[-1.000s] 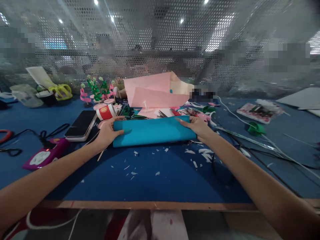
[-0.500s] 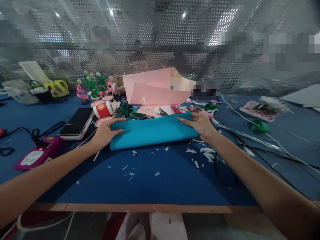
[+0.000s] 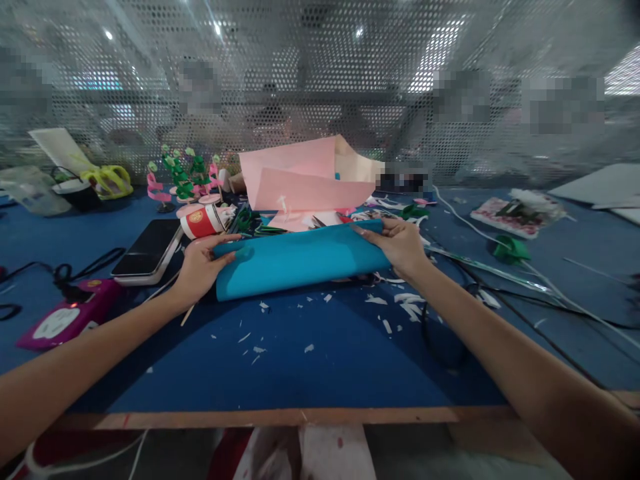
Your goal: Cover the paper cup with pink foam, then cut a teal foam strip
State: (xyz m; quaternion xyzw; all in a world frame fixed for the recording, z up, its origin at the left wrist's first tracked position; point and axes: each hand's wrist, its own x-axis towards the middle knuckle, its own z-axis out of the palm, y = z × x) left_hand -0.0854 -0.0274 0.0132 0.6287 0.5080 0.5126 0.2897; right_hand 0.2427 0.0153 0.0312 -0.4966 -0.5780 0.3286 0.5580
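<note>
A folded bright blue sheet (image 3: 303, 261), like craft foam or felt, is stretched sideways between my two hands over the table. My left hand (image 3: 203, 267) grips its left end, thumb on the near face and fingers at the upper edge. At the upper right corner my right hand (image 3: 403, 247) pinches it the same way, with some fingers hidden behind. Just beyond the sheet stand large pink sheets (image 3: 305, 183). Partly hidden by its upper edge lie scissors (image 3: 318, 223) among scraps.
White paper bits (image 3: 387, 326) litter the blue tabletop (image 3: 310, 380). To the left are a red-and-white paper cup (image 3: 203, 221), a black-and-white device (image 3: 149, 250), a purple power strip (image 3: 70, 313) and pink and green craft plants (image 3: 183, 175). Cables (image 3: 540, 303) and green ribbon (image 3: 511, 249) lie right.
Both hands keep their hold on the blue sheet, which looks nearly the same. The whole view has shifted slightly, so most things appear a little further left.
</note>
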